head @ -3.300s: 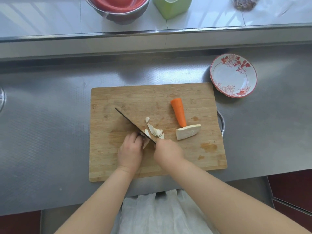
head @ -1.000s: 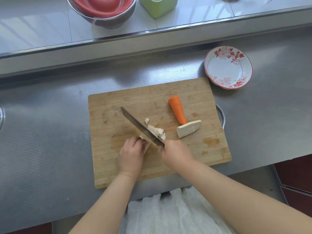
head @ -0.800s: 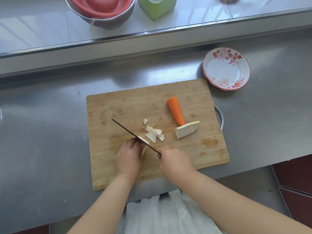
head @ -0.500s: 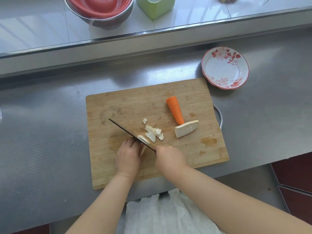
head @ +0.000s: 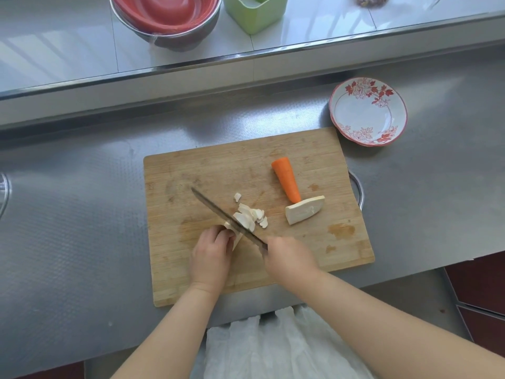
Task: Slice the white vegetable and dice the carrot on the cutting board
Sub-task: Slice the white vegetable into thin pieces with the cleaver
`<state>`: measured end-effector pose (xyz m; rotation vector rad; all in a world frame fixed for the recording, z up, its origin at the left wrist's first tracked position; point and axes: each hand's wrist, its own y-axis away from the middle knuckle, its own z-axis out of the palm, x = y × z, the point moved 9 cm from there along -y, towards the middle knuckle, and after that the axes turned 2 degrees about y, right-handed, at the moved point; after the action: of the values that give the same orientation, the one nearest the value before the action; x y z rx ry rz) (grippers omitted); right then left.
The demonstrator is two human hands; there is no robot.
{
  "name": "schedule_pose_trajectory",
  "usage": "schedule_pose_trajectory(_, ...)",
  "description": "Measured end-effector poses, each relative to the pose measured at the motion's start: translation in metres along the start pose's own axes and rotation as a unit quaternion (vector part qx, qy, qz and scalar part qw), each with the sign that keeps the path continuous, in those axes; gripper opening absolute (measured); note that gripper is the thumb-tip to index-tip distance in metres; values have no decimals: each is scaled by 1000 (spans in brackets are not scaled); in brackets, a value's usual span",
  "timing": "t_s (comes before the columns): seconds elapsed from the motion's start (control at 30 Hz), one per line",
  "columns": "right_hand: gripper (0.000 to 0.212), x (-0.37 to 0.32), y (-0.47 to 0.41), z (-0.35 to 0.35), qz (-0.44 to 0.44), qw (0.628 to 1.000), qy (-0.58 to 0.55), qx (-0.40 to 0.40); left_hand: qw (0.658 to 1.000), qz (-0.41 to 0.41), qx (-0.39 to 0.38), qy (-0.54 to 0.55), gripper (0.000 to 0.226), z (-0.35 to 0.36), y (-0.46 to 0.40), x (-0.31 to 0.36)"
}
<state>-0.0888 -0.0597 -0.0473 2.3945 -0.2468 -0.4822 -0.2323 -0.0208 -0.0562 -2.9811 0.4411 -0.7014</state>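
Two hands are at work over our steel tabletop (head: 82, 242), the widest thing in view, which carries the wooden cutting board (head: 191, 170) at its middle. Behind it a raised ledge holds a metal bowl (head: 166, 36) with red bowls nested inside and a green container (head: 255, 15); a floral plate (head: 367, 110) sits just off the board's far right corner.

On the board, our right hand (head: 291, 259) is closed round the handle of the knife (head: 226, 218), whose blade runs diagonally from that hand up and to the left. Our left hand (head: 211, 257) has its fingers curled down on the white vegetable piece (head: 237, 237) being cut, knuckles just beside the blade's left face. Only a small part of that piece shows past the fingers.

The carrot (head: 287, 179) lies uncut toward the right, its long axis running away from us, its narrow end touching a second white chunk (head: 304, 210). A small heap of white slices (head: 251, 216) lies on the blade's right side.

We judge the slicing to be mid-way. The next stroke turns on the blade staying parallel to the left knuckles, with the held piece to its left and little of it remaining. The right hand is nearer the waiting chunk and carrot.
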Motion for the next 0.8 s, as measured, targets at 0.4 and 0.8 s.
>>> schedule_pose_trajectory(0.4, 31, -15, 10, 5, -5, 997, 72, -10, 1000, 2, -11, 6, 32, 0, -3, 1)
schedule_pose_trajectory(0.8, 27, 13, -16, 8, 85, 988, -123, -30, 999, 18, 30, 22, 24, -1, 6, 0)
